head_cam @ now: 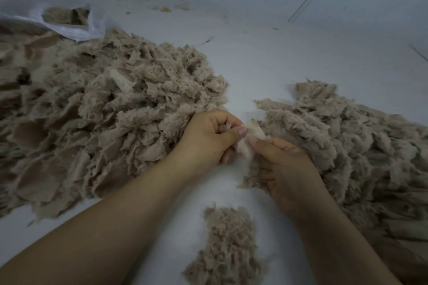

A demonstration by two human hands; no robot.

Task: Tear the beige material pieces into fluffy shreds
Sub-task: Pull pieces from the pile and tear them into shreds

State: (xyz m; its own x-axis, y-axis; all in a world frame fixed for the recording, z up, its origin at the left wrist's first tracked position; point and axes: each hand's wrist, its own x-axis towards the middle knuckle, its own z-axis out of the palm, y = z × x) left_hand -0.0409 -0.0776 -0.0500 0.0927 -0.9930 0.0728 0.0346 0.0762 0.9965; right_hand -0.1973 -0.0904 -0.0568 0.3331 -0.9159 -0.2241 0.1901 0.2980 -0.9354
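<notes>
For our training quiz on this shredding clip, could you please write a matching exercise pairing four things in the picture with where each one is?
Things:
1. small beige piece
2. small shred heap
3. white plastic bag
4. large beige pile

Places:
A. top left corner, lying open
B. on the white surface between the forearms, near the bottom edge
C. spread over the left side
D. pinched between the left hand and the right hand

Pairs: 1-D, 2-B, 3-A, 4-C
</notes>
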